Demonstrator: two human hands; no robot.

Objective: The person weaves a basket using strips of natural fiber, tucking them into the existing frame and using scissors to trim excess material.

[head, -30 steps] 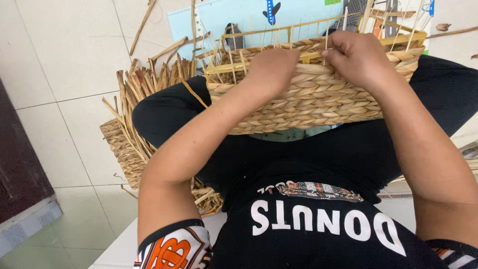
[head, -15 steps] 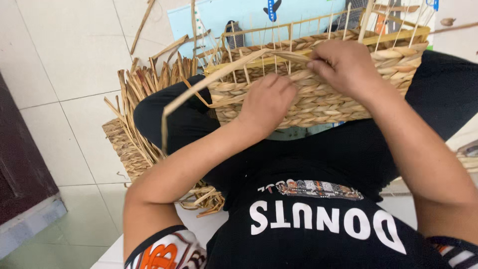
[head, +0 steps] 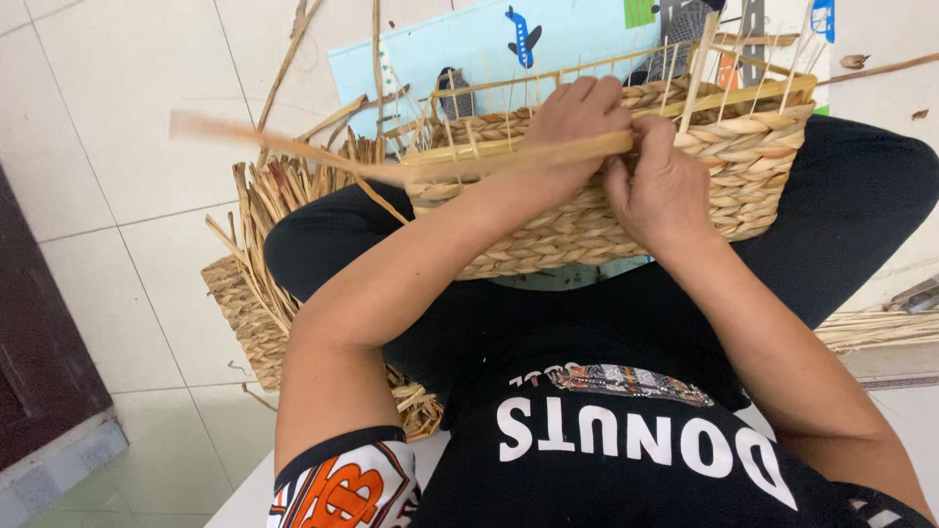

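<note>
The tiled floor (head: 117,127) is filling the left half of the frame, with a pale blue play mat (head: 430,59) lying at the upper centre. The person is sitting with dark-trousered legs crossed, and a half-woven basket (head: 587,230) is resting on the lap, in the upper middle of the frame, its thin upright stakes standing above the finished rows. A second woven piece (head: 249,323), ragged with loose ends, is lying on the floor at the left, just beside the knee.

The left hand (head: 577,117) is curling over the near rim of the basket, its grip closed on a long flat straw strip (head: 421,166) that is running from the rim out toward the upper left of the frame, where its far end is blurring with motion. The right hand (head: 665,191) is pressing against the basket wall just beside the left, fingers pinching closed on the same strip where it is meeting the weave.

The strip looks dry and stiff, so a sharp pull could be snapping or splitting it near the rim. The swinging free end could be catching on the upright stakes and bending them. If the right hand's pinch is slackening, the last row could be loosening.
</note>
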